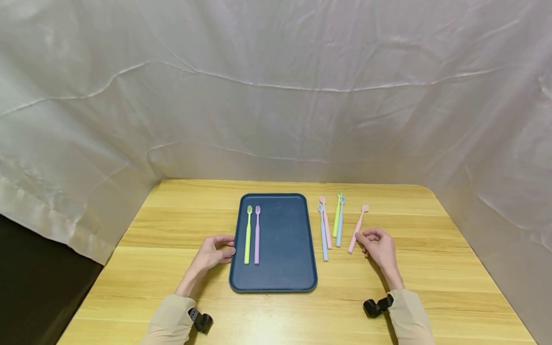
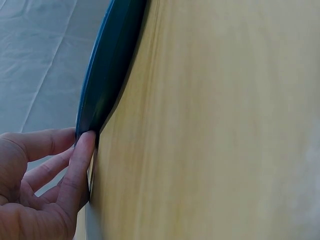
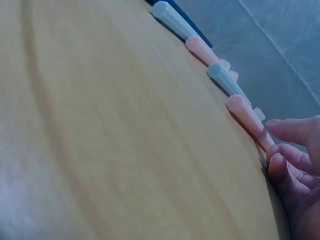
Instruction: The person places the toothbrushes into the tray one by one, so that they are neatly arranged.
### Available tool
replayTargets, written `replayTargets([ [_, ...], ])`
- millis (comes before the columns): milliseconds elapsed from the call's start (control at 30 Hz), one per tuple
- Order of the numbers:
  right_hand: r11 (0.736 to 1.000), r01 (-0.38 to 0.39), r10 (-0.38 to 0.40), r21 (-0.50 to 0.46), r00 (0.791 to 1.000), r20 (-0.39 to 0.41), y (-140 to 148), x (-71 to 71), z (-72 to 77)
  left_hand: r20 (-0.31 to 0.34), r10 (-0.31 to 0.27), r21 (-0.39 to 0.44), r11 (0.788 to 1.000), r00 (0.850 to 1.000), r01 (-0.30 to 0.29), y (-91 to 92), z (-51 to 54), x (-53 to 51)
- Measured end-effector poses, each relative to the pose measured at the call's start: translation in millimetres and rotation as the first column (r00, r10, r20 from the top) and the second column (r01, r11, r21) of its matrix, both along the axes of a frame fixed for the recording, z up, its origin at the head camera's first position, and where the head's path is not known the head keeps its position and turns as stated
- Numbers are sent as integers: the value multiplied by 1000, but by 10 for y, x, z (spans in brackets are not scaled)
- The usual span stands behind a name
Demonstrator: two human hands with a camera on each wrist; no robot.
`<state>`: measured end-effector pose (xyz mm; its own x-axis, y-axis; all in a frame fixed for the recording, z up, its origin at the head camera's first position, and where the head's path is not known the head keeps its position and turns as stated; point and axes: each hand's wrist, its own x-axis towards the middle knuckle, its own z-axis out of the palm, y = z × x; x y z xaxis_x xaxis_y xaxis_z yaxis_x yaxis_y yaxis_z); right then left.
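At the left edge of a dark blue tray (image 1: 284, 239) is my left hand (image 1: 214, 251); in the left wrist view its thumb and forefinger pinch the tray's rim (image 2: 107, 70). A yellow-green toothbrush (image 1: 247, 235) and a purple toothbrush (image 1: 257, 235) lie side by side on the tray. My right hand (image 1: 379, 248) holds a pink toothbrush (image 1: 356, 232) by its handle, thumb and fingertips about it. In the right wrist view that pink toothbrush (image 3: 245, 114) lies low against the table, its far part hidden behind the fingers.
Between the tray and my right hand lie a blue toothbrush (image 1: 324, 239), another pink toothbrush (image 1: 327, 227), a second yellow-green toothbrush (image 1: 336, 223) and another blue toothbrush (image 1: 339, 230). All rest on the wooden table (image 1: 409, 268). Pale grey cloth (image 1: 276, 120) hangs behind the table.
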<state>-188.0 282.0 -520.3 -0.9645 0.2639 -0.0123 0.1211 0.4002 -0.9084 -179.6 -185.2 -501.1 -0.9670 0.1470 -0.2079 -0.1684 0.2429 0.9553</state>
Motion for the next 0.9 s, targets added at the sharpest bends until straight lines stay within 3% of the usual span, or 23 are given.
replayTargets([
  [367, 1000, 16, -16, -11, 1000, 3, -18, -5, 0, -4, 4, -3, 1000, 1000, -4, 3, 0, -2],
  [700, 991, -93, 97, -96, 995, 37, 43, 43, 55, -9, 12, -16, 1000, 1000, -12, 4, -7, 4],
  [900, 989, -82, 93, -124, 993, 79, 52, 32, 81, -7, 12, -16, 1000, 1000, -12, 9, -6, 1],
])
